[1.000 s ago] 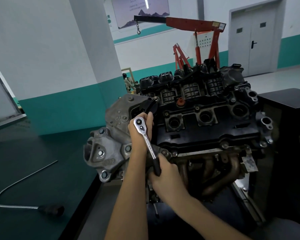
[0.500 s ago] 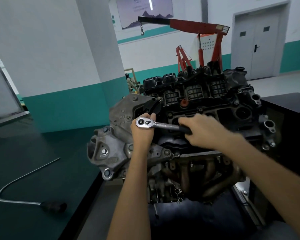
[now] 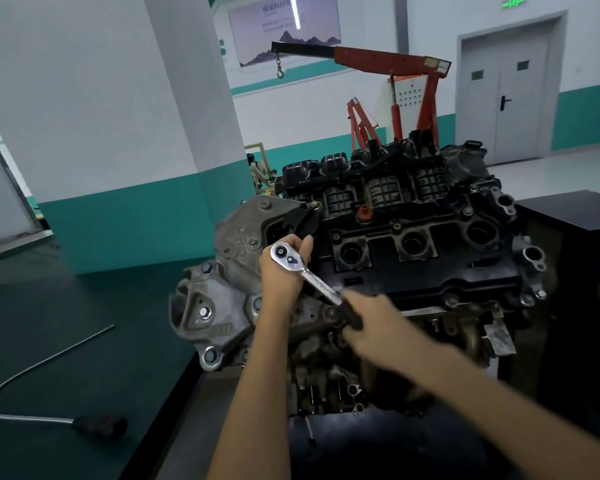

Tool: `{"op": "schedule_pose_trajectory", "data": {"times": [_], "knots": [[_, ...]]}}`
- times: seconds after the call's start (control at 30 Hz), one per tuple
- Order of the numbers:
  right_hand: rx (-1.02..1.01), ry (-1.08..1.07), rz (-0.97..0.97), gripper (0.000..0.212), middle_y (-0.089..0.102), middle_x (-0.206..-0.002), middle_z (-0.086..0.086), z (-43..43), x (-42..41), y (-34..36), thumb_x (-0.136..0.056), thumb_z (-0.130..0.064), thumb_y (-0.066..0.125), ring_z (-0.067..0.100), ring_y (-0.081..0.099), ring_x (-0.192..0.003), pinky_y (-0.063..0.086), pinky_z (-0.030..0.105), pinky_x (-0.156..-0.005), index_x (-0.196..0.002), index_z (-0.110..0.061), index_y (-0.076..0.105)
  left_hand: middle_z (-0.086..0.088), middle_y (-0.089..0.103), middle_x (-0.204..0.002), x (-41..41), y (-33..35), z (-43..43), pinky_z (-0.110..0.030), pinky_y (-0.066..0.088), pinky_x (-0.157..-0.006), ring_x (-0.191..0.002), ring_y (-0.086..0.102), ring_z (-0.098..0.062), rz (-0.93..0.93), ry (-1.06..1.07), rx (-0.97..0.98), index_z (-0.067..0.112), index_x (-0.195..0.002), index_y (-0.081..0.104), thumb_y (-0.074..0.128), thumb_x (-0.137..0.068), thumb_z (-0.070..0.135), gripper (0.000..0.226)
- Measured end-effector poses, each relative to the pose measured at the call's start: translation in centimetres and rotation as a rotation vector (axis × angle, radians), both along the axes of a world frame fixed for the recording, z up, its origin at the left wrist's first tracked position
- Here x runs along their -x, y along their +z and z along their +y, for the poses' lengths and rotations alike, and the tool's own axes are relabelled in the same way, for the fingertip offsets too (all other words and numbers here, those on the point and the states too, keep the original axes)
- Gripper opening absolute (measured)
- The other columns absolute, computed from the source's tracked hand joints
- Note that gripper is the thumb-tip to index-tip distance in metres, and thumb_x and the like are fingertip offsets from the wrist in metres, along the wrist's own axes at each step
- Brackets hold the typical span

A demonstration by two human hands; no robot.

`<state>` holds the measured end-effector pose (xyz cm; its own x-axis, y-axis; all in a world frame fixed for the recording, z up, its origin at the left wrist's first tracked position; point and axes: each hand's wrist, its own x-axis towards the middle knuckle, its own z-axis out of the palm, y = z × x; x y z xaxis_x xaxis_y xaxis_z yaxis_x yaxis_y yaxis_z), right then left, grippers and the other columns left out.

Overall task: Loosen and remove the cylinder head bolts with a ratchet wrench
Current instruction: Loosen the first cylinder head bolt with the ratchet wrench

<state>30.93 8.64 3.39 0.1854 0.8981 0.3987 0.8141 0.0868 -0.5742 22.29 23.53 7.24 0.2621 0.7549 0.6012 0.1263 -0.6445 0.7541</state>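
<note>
1. Where two bare forearms reach in from the near edge, the right hand (image 3: 371,322), blurred, is wrapped around the black grip of a chrome ratchet wrench (image 3: 317,282), fingers curled tight on it.
2. Just beyond and to the left, the left hand (image 3: 281,277) cups the wrench's round head from beneath, fingers curled up around it. Whatever bolt sits under the head is hidden by that hand.
3. The wrench slants from its head at the far left down to the grip at the near right, over the left end of a black plastic valve cover (image 3: 430,271) on a grimy engine.
4. Left of the hands, a grey cast-metal engine bracket (image 3: 215,306) carries several bolt heads.
5. On the dark green tabletop (image 3: 66,306) at the near left lies a bent silver rod with a black handle (image 3: 99,426).
6. A black cabinet (image 3: 575,220) stands right of the engine.
7. Far behind, a red engine hoist (image 3: 388,58) with a hanging hook stands before a white-and-teal wall, with a grey double door (image 3: 506,98) to its right.
</note>
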Motion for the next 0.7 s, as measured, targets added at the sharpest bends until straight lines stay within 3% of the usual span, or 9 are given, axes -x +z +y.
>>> {"op": "schedule_pose_trajectory", "data": {"times": [0.07, 0.17, 0.23, 0.33, 0.47, 0.57, 0.7], "knots": [[0.063, -0.046, -0.281, 0.020, 0.045, -0.062, -0.009, 0.3, -4.1, 3.6, -0.079, -0.014, 0.059, 0.014, 0.050, -0.055, 0.035, 0.026, -0.055, -0.084, -0.031, 0.051, 0.003, 0.037, -0.051, 0.1, 0.2, -0.1, -0.022, 0.028, -0.050, -0.050, 0.031, -0.007, 0.029, -0.031, 0.018, 0.003, -0.058, 0.043, 0.065, -0.091, 0.020, 0.043], [0.050, -0.132, -0.577, 0.022, 0.038, -0.062, -0.012, 1.1, -6.2, 6.5, -0.082, -0.022, 0.058, 0.024, 0.057, -0.072, 0.034, 0.030, -0.060, -0.101, -0.031, 0.053, 0.002, 0.036, -0.052, 0.1, 0.3, -0.3, -0.024, 0.028, -0.052, -0.052, 0.032, -0.009, -0.012, -0.066, 0.072, 0.002, -0.060, 0.044, 0.064, -0.091, 0.019, 0.041], [-0.004, -0.178, -0.491, 0.019, 0.041, -0.066, -0.008, 0.9, -4.9, 4.6, -0.080, -0.023, 0.058, 0.028, 0.060, -0.075, 0.034, 0.029, -0.059, -0.096, -0.029, 0.050, -0.004, 0.035, -0.054, 0.0, 0.3, -0.4, -0.027, 0.027, -0.053, -0.054, 0.031, -0.012, -0.045, -0.056, 0.069, -0.003, -0.061, 0.042, 0.062, -0.092, 0.016, 0.042], [-0.040, -0.112, 0.022, 0.018, 0.050, -0.064, -0.001, -0.2, 0.7, -0.7, -0.079, -0.016, 0.057, 0.023, 0.057, -0.060, 0.039, 0.029, -0.050, -0.085, -0.025, 0.043, -0.011, 0.032, -0.057, -0.3, 0.2, -0.6, -0.029, 0.025, -0.054, -0.057, 0.028, -0.018, -0.041, -0.007, 0.009, -0.007, -0.062, 0.039, 0.061, -0.093, 0.017, 0.045], [-0.114, -0.129, 0.368, 0.025, 0.065, -0.082, 0.011, 1.7, 7.8, -3.8, -0.084, -0.015, 0.053, 0.030, 0.063, -0.078, 0.052, 0.037, -0.067, -0.109, -0.018, 0.051, -0.012, 0.039, -0.059, -0.3, 0.0, -0.5, -0.024, 0.027, -0.052, -0.056, 0.031, -0.016, -0.036, 0.053, -0.020, -0.011, -0.067, 0.046, 0.061, -0.094, 0.022, 0.045], [-0.118, -0.118, 0.417, 0.034, 0.064, -0.090, 0.014, 2.1, 8.6, -3.9, -0.084, -0.016, 0.051, 0.033, 0.062, -0.086, 0.052, 0.041, -0.074, -0.118, -0.017, 0.049, -0.013, 0.043, -0.059, -0.2, 0.1, -0.5, -0.030, 0.031, -0.056, -0.056, 0.035, -0.019, -0.040, 0.042, -0.009, -0.010, -0.068, 0.049, 0.061, -0.093, 0.023, 0.043], [-0.020, -0.036, 0.193, 0.019, 0.059, -0.073, 0.011, 0.4, 3.0, -1.6, -0.078, -0.008, 0.055, 0.032, 0.059, -0.067, 0.052, 0.039, -0.062, -0.095, -0.014, 0.053, -0.008, 0.042, -0.055, -0.1, 0.1, -0.1, -0.029, 0.030, -0.056, -0.056, 0.036, -0.017, 0.024, 0.006, -0.001, -0.004, -0.063, 0.049, 0.063, -0.092, 0.021, 0.040]]}}
